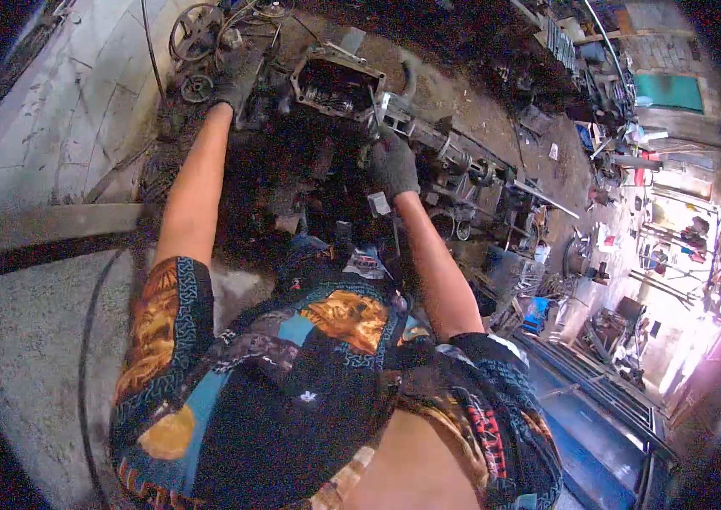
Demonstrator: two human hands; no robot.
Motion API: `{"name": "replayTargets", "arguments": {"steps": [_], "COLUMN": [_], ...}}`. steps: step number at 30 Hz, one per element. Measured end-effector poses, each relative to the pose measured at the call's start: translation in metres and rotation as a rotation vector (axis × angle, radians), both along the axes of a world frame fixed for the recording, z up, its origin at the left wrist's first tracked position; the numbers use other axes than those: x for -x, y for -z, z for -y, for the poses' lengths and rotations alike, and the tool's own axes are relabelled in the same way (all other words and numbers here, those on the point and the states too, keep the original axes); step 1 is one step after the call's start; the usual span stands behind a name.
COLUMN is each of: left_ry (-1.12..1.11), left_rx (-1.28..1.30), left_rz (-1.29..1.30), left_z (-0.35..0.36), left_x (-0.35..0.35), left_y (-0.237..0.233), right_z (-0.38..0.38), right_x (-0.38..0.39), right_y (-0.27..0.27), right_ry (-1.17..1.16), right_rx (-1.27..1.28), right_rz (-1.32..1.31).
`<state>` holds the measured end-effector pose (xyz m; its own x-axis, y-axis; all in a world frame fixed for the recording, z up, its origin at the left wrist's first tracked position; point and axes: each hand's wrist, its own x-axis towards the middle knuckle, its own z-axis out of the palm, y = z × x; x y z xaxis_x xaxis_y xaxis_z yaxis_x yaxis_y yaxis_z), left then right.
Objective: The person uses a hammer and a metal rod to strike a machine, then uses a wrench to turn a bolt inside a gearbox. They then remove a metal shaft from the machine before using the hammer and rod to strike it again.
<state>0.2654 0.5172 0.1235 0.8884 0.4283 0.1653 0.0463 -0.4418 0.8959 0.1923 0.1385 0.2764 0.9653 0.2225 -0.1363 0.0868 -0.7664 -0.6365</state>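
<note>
In the head view, the open, dark-metal rectangular gear housing [339,58] lies far, near the middle, with gears [326,98] showing inside. The right hand [395,166], in a grey knit glove, is at its near right corner; its fingers look curled, but I cannot tell whether they clamp anything. The dark-gloved left hand [229,92] reaches far left, just beside a small spoked metal wheel [197,87]; shadow hides whether its fingers are apart or together. Good handling here calls for steady wrists and glove fabric kept clear of the gears.
</note>
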Motion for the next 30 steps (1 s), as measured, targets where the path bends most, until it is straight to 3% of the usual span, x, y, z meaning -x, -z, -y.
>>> {"name": "replayTargets", "arguments": {"steps": [2, 6, 8, 9, 11, 14, 19, 21, 25, 28, 30], "left_ry": [0.107, 0.045, -0.025, -0.029, -0.024, -0.015, 0.017, 0.033, 0.078, 0.089, 0.079], "left_rx": [-0.521, -0.504, 0.155, 0.158, 0.265, 0.43, 0.172, 0.042, -0.23, -0.314, -0.323], "left_rz": [-0.216, -0.089, -0.233, -0.235, -0.226, -0.223, -0.182, -0.156, -0.091, -0.062, -0.067], "left_z": [-0.003, 0.01, 0.036, 0.039, 0.044, 0.047, 0.026, 0.022, 0.006, 0.001, 0.002], "left_x": [0.002, 0.02, 0.034, 0.033, 0.032, 0.036, 0.02, 0.013, 0.018, 0.014, 0.022], "left_y": [0.011, 0.005, -0.062, -0.073, -0.089, -0.093, 0.0, 0.035, 0.093, 0.083, 0.067], "right_z": [-0.014, -0.042, -0.049, -0.049, -0.037, -0.025, -0.031, -0.014, 0.001, 0.009, 0.007], "right_x": [-0.015, -0.036, -0.041, -0.047, -0.06, -0.075, -0.086, -0.096, -0.094, -0.095, -0.068], "right_y": [0.005, 0.021, 0.021, 0.033, 0.074, 0.089, 0.082, 0.103, 0.119, 0.132, 0.102], "right_ry": [-0.061, 0.123, 0.162, 0.157, -0.016, -0.034, -0.059, -0.196, -0.068, -0.115, -0.088], "right_rx": [0.051, 0.222, 0.23, 0.232, 0.347, 0.167, 0.19, 0.183, 0.017, -0.092, -0.042], "right_rz": [-0.021, -0.145, -0.095, -0.096, 0.18, -0.021, -0.041, -0.018, -0.04, -0.193, 0.076]}}
